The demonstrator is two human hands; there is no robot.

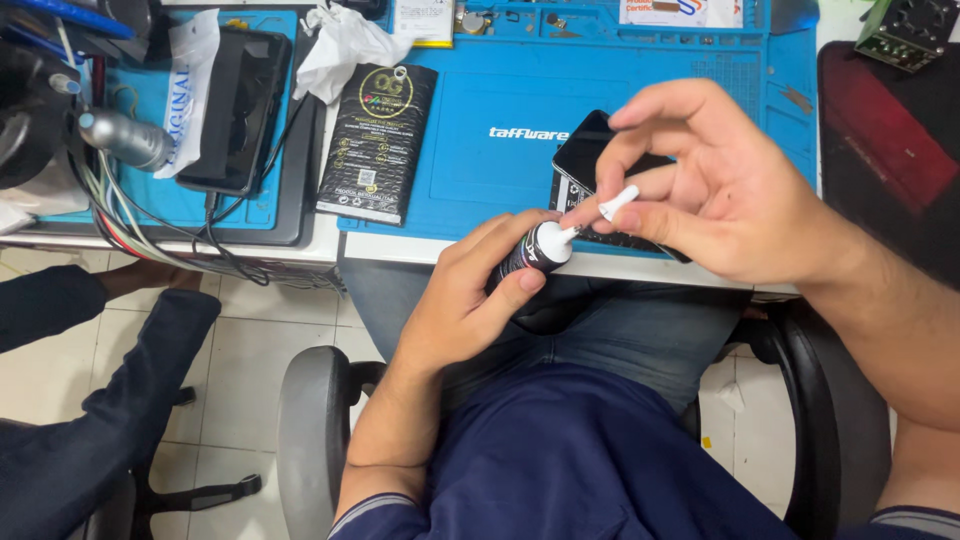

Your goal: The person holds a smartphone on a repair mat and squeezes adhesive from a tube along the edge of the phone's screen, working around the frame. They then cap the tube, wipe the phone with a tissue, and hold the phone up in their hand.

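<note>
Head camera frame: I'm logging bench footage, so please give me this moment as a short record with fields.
Left hand: grips a small black tube with a white neck, held above the lap.
Right hand: pinches the white cap at the tube's nozzle.
Behind the hands: dark phone lying on a blue work mat.
Left of it: black flat package, crumpled white cloth.
Far left: another person's dark sleeve.

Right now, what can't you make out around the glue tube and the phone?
Head view only:
- Tube: the body is wrapped by the left hand, so its fill is hidden.
- Nozzle cap: whether it is on or off is unclear, as the right hand fingers pinch it.
- Phone: mostly hidden behind the right hand.
- Circuit board: cut off by the top edge.
</note>
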